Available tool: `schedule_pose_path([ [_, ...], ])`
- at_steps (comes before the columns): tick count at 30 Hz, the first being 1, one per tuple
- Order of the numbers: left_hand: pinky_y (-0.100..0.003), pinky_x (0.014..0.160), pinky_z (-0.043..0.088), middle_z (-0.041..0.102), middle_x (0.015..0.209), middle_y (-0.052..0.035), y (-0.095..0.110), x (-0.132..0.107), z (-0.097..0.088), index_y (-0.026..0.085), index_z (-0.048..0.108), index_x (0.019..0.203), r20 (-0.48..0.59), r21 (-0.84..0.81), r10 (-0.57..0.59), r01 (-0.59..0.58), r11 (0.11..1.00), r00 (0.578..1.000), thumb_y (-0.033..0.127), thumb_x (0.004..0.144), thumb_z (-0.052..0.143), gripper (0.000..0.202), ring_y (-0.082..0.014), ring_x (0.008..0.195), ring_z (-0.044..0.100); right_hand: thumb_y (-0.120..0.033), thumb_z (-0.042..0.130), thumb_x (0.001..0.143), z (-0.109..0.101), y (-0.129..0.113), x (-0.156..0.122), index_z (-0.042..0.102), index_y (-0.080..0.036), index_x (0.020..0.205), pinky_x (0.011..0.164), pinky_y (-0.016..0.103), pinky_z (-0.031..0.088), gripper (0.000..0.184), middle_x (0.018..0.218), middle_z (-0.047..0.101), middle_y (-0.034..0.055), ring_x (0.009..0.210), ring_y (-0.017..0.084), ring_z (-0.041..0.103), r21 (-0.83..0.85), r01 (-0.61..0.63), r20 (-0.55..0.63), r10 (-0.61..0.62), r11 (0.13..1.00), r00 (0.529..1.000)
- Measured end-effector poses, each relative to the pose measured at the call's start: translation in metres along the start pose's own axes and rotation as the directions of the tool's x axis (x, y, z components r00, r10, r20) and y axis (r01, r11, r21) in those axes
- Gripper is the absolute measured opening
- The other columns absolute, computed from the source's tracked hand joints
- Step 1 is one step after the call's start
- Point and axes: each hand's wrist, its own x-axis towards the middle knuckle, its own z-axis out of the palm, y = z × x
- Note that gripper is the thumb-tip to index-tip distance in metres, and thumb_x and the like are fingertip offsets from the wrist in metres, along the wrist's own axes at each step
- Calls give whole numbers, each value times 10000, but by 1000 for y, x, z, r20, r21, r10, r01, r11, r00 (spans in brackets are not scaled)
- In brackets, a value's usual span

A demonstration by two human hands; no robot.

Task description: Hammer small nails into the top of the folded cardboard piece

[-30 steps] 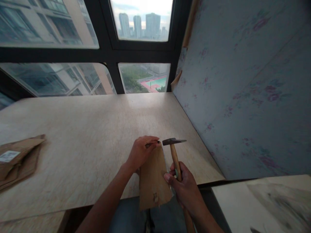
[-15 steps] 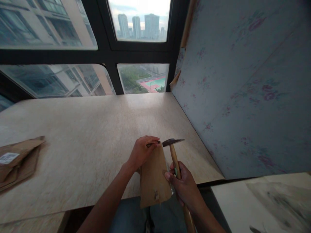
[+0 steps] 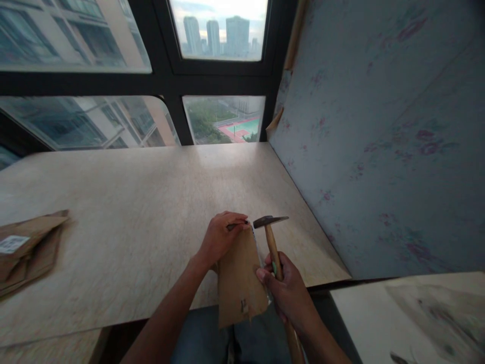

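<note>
cardboard stands out at the near edge of the worktop, a tan, narrow piece with its top end over the worktop and its lower end past the front edge, above the person's lap. small dark print shows near its lower edge, which looks ragged at the right. a strip of clear plastic shows at its right side.

the left hand comes in from the lower left, and its grip is clamped on the top end of the cardboard, thumb on the near face. a slim dark item shows between thumb and fingers; it is too small to tell what it is.

the right hand has its grip wrapped round the wooden handle of the hammer. the thumb lies by the right edge of the cardboard; whether it touches cannot be told. the dark head is up, just beside the top right corner of the cardboard, with its thin end to the right. the handle runs down past the hand toward the bottom of the view.

well to the left, a folded brown bag with a white label lies on the worktop. behind is a dark window frame; at the right, a flowered wall, with a pale, smudged panel below.
</note>
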Motion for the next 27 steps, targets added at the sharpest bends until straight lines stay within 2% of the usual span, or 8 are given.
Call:
schedule_pose_path([
  [4, -358, 861, 550, 780, 902, -19, 0, 1, 2, 239, 764, 882, 4, -2, 13, -13, 1000, 1000, 217, 834, 698, 84, -192, 843, 717, -427, 656, 784, 1, 1, -1, 496, -222, 906, 380, 206, 323, 287, 736, 532, -42, 449, 81, 423, -21, -3, -28, 3, 1000, 1000],
  [8, -358, 853, 543, 781, 890, -16, 0, 1, 4, 245, 768, 872, 20, 1, 37, -37, 999, 999, 225, 837, 700, 79, -192, 849, 707, -454, 650, 792, 2, 1, -2, 497, -221, 911, 385, 208, 340, 303, 755, 540, -34, 485, 98, 475, -12, -1, -40, 1, 1000, 999],
  [12, -383, 893, 532, 782, 901, -15, -2, 0, 5, 250, 769, 884, 22, 1, 14, -14, 1000, 1000, 233, 834, 704, 84, -202, 883, 706, -448, 663, 781, 3, 2, -3, 510, -213, 908, 429, 217, 388, 307, 721, 532, -34, 555, 129, 534, -4, 11, -61, -12, 1000, 998],
  [16, -387, 895, 545, 782, 918, -25, -5, -1, 6, 244, 768, 893, 20, -17, -15, 15, 1000, 1000, 256, 828, 711, 87, -211, 897, 716, -452, 660, 786, 2, 3, -3, 515, -209, 930, 430, 224, 382, 318, 724, 532, -31, 566, 139, 537, -18, 8, -59, -9, 1000, 998],
  [23, -355, 849, 581, 780, 940, -41, -7, -1, 7, 236, 763, 907, -14, -124, -49, 47, 991, 999, 244, 823, 691, 112, -208, 885, 735, -412, 666, 776, 0, -2, -3, 515, -216, 887, 584, 264, 454, 272, 725, 529, -37, 625, 146, 539, -6, 86, -81, -86, 996, 993],
  [27, -367, 879, 573, 782, 930, -39, -1, 2, 6, 233, 766, 892, -14, -130, -56, 54, 990, 998, 242, 814, 697, 105, -206, 866, 736, -409, 663, 786, -2, -1, -2, 508, -221, 903, 580, 250, 442, 270, 715, 525, -47, 616, 140, 529, 37, 84, -70, -81, 996, 994],
])
